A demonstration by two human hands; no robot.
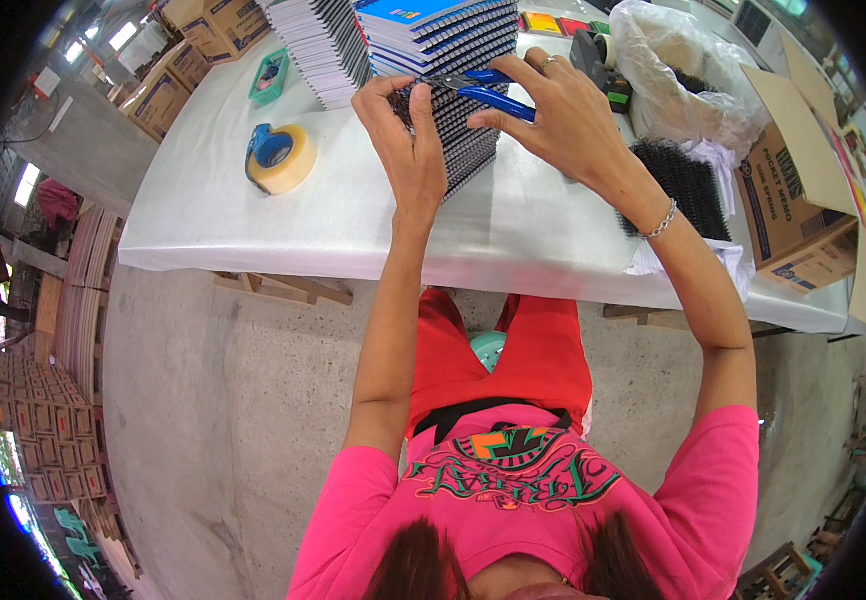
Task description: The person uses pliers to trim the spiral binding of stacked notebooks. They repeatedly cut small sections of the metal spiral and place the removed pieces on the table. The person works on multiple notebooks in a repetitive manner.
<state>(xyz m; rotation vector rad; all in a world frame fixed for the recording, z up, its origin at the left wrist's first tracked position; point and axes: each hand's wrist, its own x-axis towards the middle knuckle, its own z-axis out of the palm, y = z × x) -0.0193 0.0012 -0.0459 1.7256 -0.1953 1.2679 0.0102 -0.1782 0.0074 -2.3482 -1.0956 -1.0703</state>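
Note:
A tall stack of spiral notebooks (pixel 470 150) with blue covers and dark wire bindings stands at the table's far middle. My left hand (pixel 403 140) grips the stack's near left corner, thumb on the binding side and fingers round the edge. In my right hand (pixel 568 115) are blue-handled pliers (pixel 498 100), their handles spread apart. The jaws point left and lie against a binding high on the stack, close to my left thumb. Whether they touch a wire is too small to tell. Another stack of notebooks (pixel 318 50) stands just to the left, page edges facing me.
A tape roll on a blue dispenser (pixel 281 160) and a green basket (pixel 269 77) lie left on the white-covered table (pixel 193 200). To the right are black wire spirals (pixel 683 185), a clear plastic bag (pixel 643 50) and an open carton (pixel 798 210).

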